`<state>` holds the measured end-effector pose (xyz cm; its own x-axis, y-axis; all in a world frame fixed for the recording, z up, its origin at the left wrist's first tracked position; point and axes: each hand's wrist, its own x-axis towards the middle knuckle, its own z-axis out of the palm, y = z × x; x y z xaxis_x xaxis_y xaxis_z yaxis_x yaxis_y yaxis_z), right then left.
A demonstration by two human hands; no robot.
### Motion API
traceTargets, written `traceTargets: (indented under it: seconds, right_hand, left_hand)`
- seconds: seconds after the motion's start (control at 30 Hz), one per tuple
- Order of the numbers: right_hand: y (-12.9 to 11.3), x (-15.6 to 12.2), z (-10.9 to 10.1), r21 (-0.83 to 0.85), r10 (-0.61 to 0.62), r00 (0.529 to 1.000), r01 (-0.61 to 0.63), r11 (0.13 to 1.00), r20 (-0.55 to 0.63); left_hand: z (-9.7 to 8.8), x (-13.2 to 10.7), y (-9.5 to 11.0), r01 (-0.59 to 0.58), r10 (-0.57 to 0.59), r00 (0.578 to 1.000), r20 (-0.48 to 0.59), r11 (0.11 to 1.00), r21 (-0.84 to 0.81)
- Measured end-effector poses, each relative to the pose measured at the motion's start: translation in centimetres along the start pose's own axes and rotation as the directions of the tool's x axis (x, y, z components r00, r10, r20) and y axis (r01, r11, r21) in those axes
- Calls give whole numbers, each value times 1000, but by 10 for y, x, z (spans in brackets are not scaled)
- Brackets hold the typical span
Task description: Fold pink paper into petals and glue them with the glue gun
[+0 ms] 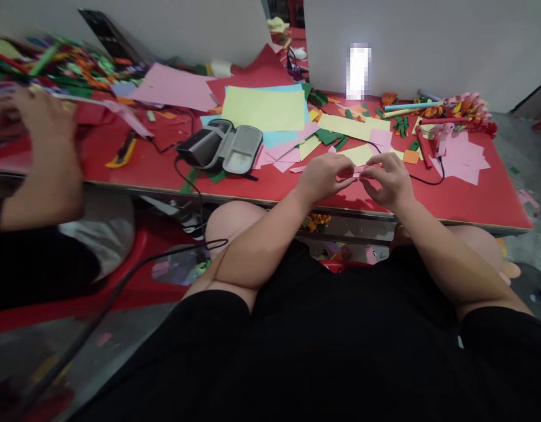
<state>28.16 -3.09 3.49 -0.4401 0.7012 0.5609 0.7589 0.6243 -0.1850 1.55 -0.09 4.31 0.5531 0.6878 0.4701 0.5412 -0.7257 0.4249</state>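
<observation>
Both of my hands meet above the front part of the red table. My left hand (pixel 326 177) pinches one end of a narrow pink paper strip (pixel 357 172) between thumb and fingertips. At the strip's other end, the thumb and index finger of my right hand (pixel 391 180) are closed on it too. The strip is small and partly covered by my fingers. Just behind my hands lie yellow paper pieces (pixel 358 155) and a pink sheet (pixel 379 138). To the right of my right hand sits an orange paper square (pixel 410 157).
The red table (pixel 463 205) carries a pink glue gun (pixel 442 138) with a cord, pink sheets, an open grey case (pixel 241 149), a yellow cutter (pixel 123 151) and stacked coloured paper (pixel 264 108). Paper flowers (pixel 466 108) lie at right. A co-worker's hands (pixel 46 117) work at left.
</observation>
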Motion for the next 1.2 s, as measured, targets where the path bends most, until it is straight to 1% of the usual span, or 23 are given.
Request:
traceTargets:
  seconds: [0.13, 0.33, 0.6, 0.7, 0.8, 0.9, 1.0, 1.2]
  right_hand:
    - [1, -1, 0, 86, -2, 1000, 0, 996, 23]
    - [0, 1, -3, 83, 26, 999, -29, 996, 40]
    - [-6, 5, -16, 111, 136, 977, -156, 981, 166]
    - [-5, 5, -19, 84, 170, 969, -187, 979, 181]
    - [-3, 5, -20, 42, 201, 966, -210, 977, 164]
    - [-3, 5, -20, 4, 222, 960, -226, 974, 170]
    - [-2, 5, -20, -17, 200, 964, -200, 980, 178]
    - [0, 6, -22, -36, 175, 966, -172, 985, 189]
  left_hand:
    - [1, 1, -2, -12, 12, 1000, 1, 1000, -14]
    - [2, 4, -5, -25, 25, 1000, 11, 999, -34]
    - [3, 3, -6, -47, 49, 999, 20, 994, -100]
    - [2, 4, -4, -57, 57, 998, 5, 993, -106]
    - [1, 4, -2, -39, 37, 999, -13, 994, -107]
    - [1, 3, 0, 12, -13, 1000, -13, 994, -113]
    - [2, 4, -1, 49, -51, 999, -14, 993, -107]
    - [4, 5, -3, 68, -68, 998, -2, 997, -44]
